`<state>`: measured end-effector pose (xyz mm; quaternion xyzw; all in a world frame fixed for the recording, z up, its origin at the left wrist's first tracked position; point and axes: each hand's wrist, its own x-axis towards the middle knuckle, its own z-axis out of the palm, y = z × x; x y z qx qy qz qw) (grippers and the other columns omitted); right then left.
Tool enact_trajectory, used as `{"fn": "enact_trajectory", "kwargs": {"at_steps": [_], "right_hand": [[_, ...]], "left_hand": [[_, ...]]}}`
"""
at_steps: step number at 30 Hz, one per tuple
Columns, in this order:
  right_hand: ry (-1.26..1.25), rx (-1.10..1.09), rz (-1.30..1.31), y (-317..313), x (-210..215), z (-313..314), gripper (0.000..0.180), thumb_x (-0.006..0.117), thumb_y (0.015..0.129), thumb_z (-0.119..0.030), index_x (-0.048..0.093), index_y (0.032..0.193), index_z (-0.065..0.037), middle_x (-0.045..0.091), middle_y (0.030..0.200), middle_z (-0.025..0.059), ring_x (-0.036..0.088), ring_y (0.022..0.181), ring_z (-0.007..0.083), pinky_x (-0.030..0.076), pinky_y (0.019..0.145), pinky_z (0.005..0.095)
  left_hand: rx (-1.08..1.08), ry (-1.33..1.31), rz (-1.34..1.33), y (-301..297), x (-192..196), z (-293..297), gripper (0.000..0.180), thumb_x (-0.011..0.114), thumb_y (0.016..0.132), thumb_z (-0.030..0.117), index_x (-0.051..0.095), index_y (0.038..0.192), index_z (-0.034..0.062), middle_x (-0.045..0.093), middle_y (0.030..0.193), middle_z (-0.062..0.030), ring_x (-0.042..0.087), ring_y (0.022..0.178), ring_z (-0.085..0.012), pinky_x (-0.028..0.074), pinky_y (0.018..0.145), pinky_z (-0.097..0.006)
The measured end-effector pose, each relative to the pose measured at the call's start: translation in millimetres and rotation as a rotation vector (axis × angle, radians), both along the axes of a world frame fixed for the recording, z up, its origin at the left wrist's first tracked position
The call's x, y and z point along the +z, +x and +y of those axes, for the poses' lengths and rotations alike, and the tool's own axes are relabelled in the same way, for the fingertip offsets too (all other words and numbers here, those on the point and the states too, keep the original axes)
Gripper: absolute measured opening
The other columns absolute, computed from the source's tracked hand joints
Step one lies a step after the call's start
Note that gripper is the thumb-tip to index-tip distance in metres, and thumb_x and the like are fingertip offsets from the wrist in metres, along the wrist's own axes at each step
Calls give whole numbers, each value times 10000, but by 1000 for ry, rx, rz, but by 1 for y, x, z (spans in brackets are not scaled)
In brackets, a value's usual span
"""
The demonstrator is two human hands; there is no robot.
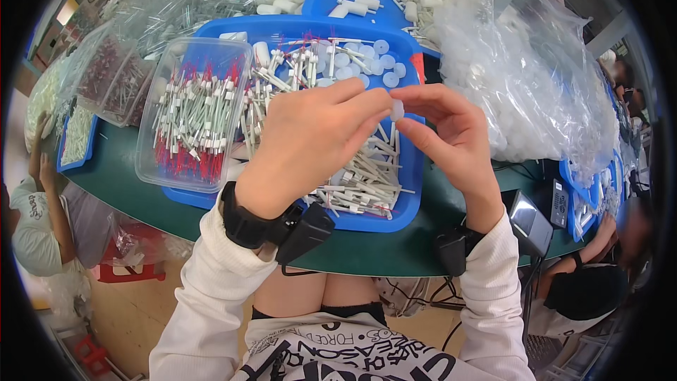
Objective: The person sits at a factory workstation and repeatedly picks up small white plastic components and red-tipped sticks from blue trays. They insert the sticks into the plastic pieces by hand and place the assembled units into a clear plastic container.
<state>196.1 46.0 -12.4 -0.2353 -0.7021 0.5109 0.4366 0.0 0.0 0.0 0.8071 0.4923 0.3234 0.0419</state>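
Over the blue tray [409,204], both my hands meet at a small translucent white disc [397,110]. The thumb and index finger of my right hand [451,130] pinch this disc at its edge. My left hand [317,137] is closed, its fingertips right against the disc's left side; its own fingers hide what they hold. Under my hands lie many thin white sticks [356,187] with small white collars, and more loose translucent discs [367,53] lie toward the tray's far side.
A clear plastic box [147,148] of white sticks with red threads rests on the tray's left part. Behind stands another blue tray [321,3] with white cylinders. A large clear bag [508,92] of white pieces sits at the right. Other people work at both sides of the green table [190,222].
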Motion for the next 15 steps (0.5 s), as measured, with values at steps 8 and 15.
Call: {"fn": "enact_trajectory", "kwargs": {"at_steps": [8, 15], "right_hand": [[44, -111, -127, 1, 1, 0, 243, 697, 808, -58, 650, 1040, -1, 670, 988, 60, 619, 941, 141, 477, 869, 284], [36, -123, -151, 1, -1, 2, 220, 698, 808, -47, 664, 1018, 9, 681, 936, 60, 628, 897, 129, 489, 820, 266]], "left_hand": [[-91, -199, -427, 6, -8, -1, 391, 491, 886, -30, 421, 1266, 28, 661, 843, -143, 635, 728, -341, 488, 679, -357], [-84, -40, -364, 0, -15, 10, 139, 530, 827, -48, 570, 952, -4, 641, 765, -185, 636, 730, -358, 496, 627, -408]]}}
